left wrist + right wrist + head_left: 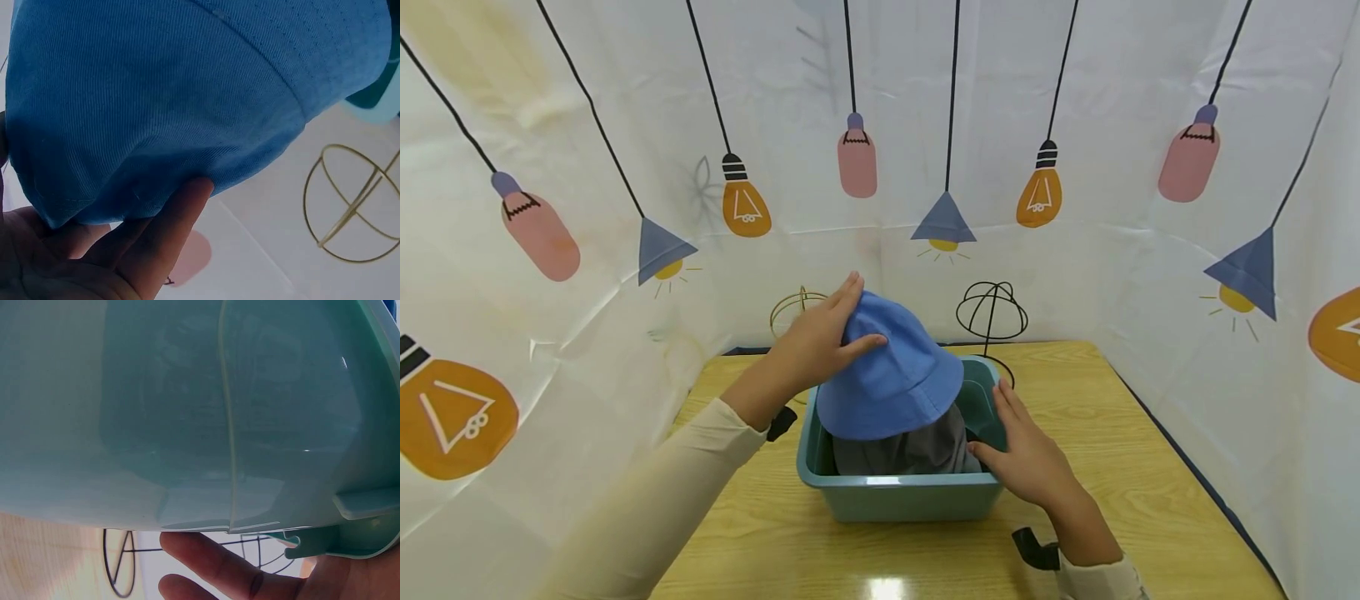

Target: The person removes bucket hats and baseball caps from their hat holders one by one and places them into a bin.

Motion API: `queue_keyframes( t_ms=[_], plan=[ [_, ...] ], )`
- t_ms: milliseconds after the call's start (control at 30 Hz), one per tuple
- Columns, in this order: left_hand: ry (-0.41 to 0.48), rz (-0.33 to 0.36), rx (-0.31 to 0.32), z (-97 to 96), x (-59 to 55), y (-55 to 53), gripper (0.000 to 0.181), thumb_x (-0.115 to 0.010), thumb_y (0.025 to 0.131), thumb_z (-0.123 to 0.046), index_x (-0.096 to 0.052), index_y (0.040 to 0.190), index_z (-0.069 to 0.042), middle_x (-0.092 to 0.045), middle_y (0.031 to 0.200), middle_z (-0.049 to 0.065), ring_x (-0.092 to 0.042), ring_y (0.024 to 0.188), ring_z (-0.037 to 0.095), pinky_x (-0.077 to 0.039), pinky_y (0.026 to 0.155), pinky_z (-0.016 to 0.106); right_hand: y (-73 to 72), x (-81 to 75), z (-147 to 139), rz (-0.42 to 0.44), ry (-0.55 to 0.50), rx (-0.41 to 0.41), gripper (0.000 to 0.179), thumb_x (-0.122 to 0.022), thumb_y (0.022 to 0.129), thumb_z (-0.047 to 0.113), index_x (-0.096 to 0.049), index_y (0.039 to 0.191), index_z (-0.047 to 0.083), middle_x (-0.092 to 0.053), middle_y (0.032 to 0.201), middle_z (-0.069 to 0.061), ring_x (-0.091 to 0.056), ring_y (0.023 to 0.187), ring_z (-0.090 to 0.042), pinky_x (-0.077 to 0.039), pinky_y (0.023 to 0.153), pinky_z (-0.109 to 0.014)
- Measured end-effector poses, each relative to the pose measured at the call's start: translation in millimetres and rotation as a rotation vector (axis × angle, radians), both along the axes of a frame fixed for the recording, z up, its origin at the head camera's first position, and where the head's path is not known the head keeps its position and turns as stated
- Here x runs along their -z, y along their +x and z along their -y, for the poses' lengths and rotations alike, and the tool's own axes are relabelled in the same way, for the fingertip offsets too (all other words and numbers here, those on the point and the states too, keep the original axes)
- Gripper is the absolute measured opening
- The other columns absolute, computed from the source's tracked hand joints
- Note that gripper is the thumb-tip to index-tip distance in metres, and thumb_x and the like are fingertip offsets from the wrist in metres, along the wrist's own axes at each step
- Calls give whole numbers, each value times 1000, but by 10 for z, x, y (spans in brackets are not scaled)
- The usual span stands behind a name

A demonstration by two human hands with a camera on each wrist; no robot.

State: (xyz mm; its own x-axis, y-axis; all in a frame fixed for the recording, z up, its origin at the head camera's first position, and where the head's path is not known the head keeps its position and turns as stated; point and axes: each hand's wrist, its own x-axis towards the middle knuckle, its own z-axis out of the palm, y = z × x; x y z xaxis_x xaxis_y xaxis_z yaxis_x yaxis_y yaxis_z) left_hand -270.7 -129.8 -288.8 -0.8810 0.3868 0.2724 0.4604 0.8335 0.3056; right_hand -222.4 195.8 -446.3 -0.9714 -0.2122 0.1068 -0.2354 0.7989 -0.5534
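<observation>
A blue bucket hat [891, 375] is tilted over a teal plastic bin [910, 502], its brim toward the front right. My left hand [823, 337] holds the hat by its crown, thumb on the near side and fingers behind; in the left wrist view the crown cloth [156, 94] creases against the fingers. Beneath the brim, a grey fabric item [887, 457] lies in the bin, partly hidden by the hat. My right hand [1033, 458] grips the bin's right side, thumb over the rim and fingers along the outer wall [187, 456].
The bin stands on a wood-grain table [1135, 467]. Behind it are a black wire stand [992, 315] and a gold wire stand [786, 304], the latter partly covered by my left hand. A white cloth printed with hanging lamps [850, 50] encloses the back and sides.
</observation>
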Motion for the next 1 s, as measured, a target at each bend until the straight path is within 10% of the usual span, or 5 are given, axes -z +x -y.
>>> queue_keyframes(
  t_ms=[667, 1000],
  plan=[
    [-81, 44, 57, -253, -29, 285, 95, -61, 97, -62, -18, 167, -15, -19, 173, 4, -30, 156, 28, -33, 123, 50, -3, 12, 1, -15, -4, 3, 96, -64, 98, 53, -12, 168, 12, -1, 176, -5, -26, 155, -44, -50, 95, -66],
    [-146, 97, 40, -361, 81, 206, 95, -61, 97, -62, -20, 167, -12, -19, 173, 6, -32, 155, 30, -34, 123, 51, 0, 19, -7, -17, -7, -3, 97, -61, 98, 58, -12, 168, 11, 0, 176, -5, -24, 156, -43, -48, 98, -67]
  ],
)
